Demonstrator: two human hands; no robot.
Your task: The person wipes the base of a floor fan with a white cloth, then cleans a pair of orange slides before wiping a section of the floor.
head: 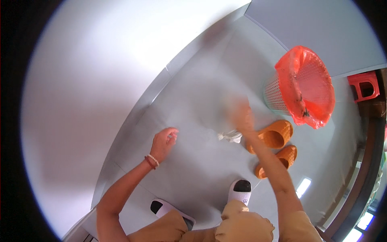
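Note:
My left hand (163, 143), with a white beaded and a red bracelet at its wrist, hovers over the grey tiled floor with curled fingers and nothing in them. Reaching forward, my right hand (242, 116) is strongly blurred; whether it holds anything cannot be made out. Just below it a crumpled white cloth or bag (231, 136) lies near the orange slippers. A mesh waste basket (275, 95) lined with a red plastic bag (314, 87) stands to the right of that hand.
Orange slippers (273, 137) lie beside my right forearm. A white wall (99, 75) with a grey baseboard (145, 93) curves along the left. A red plastic stool (364, 86) is at the far right. My feet, in pale slippers (240, 193), are at the bottom.

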